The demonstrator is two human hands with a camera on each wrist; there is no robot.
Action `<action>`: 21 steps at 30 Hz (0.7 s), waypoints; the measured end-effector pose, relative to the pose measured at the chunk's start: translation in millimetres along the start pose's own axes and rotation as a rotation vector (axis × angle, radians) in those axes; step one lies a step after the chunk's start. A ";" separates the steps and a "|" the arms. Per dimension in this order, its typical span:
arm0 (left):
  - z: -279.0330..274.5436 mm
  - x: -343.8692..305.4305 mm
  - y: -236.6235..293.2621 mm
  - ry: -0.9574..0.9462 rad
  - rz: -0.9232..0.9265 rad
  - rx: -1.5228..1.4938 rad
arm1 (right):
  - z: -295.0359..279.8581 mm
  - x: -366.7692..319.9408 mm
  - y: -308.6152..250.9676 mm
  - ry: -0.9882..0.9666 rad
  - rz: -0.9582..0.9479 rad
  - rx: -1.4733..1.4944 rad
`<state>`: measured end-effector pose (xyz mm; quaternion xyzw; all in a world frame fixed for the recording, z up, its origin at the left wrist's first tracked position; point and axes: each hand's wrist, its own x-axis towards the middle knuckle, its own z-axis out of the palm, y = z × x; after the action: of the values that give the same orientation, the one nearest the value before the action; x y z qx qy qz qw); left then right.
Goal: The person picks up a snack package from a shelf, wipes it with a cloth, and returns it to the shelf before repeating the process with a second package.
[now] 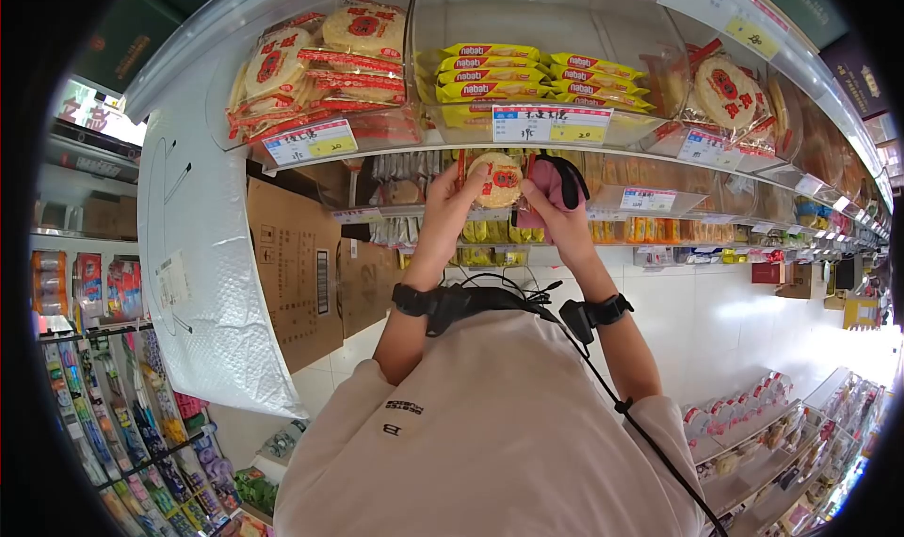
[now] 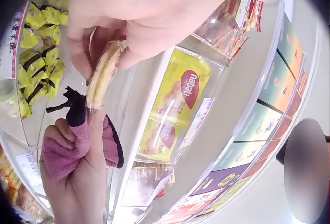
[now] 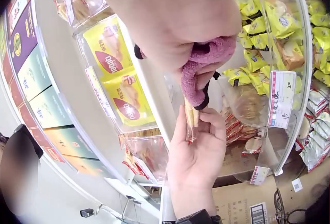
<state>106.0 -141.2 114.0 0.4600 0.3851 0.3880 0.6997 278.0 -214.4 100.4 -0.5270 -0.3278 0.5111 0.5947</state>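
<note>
Round cracker packet (image 1: 496,179), pinched between the fingers of the left hand (image 1: 450,207) and right hand (image 1: 557,219); a pink cloth (image 1: 546,181) is also clutched in the right. The packet is held just below the front edge of the shelf (image 1: 395,151).

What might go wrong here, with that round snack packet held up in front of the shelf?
1. The left hand only pinches the cracker packet at its edge, so it could slip and drop to the floor.
2. The right hand is bunched round a pink cloth, which leaves few fingers free to steady the packet, so a fumble seems possible.
</note>
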 end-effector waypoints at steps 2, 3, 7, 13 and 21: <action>-2.8 2.6 -7.2 -0.014 0.023 0.006 | -2.8 3.7 13.2 0.045 -0.066 0.020; -2.4 3.6 -7.2 -0.022 0.036 0.008 | -4.9 6.5 20.8 0.067 -0.101 0.029; -0.9 -1.4 -0.2 -0.078 0.059 0.033 | -16.2 9.0 28.2 0.052 -0.061 0.124; -8.0 4.1 1.3 -0.062 0.055 0.069 | -15.9 -8.9 3.4 0.045 0.020 -0.071; -13.3 6.2 -16.5 0.037 0.077 0.242 | -13.7 2.1 21.8 0.182 -0.341 -0.155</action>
<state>99.7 -135.5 93.6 0.5484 0.4242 0.3737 0.6162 285.5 -218.1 75.9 -0.5521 -0.3955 0.3264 0.6574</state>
